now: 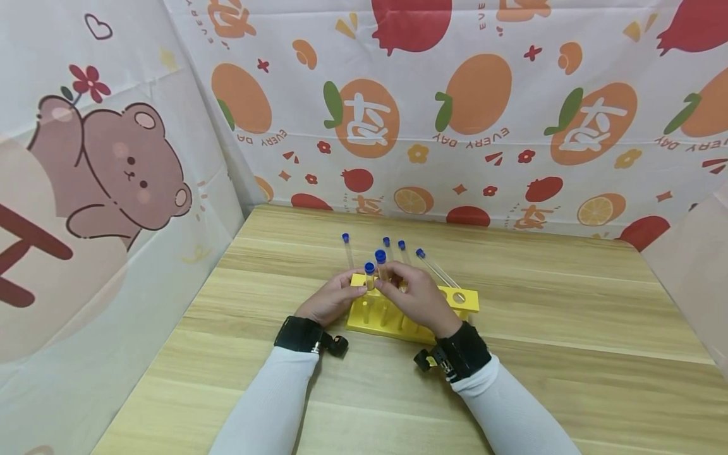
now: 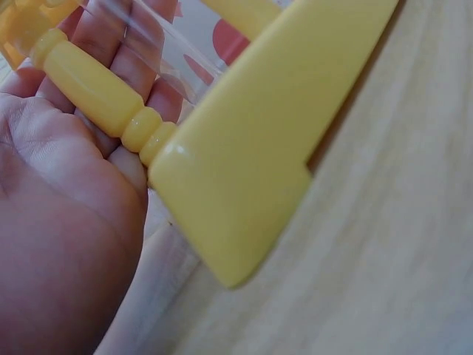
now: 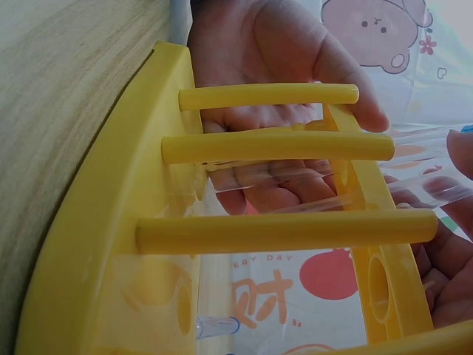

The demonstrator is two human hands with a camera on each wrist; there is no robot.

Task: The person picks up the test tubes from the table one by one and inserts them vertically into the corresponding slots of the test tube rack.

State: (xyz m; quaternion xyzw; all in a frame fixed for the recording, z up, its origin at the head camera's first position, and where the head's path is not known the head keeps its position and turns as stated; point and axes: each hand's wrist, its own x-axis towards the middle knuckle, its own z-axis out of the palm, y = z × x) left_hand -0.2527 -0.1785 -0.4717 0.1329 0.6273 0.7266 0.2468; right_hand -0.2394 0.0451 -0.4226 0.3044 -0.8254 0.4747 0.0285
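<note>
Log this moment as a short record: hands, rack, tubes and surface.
Left hand: holds the yellow rack at its left end
Right hand: pinches a blue-capped tube
Neighbouring tube: blue-capped, upright at the rack's left end
Loose tubes: four blue caps visible, beyond the rack
Surface: wood-patterned table

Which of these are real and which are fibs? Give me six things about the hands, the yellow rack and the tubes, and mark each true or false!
1. The rack is yellow. True.
2. The caps on the tubes are red. False: the caps are blue.
3. The right hand pinches a capped tube. True.
4. The left hand is far from the rack. False: the left hand is at its left end.
5. Four other tubes are behind the rack. True.
6. The bear is printed on the table. False: the bear is on the hanging cloth.
</note>
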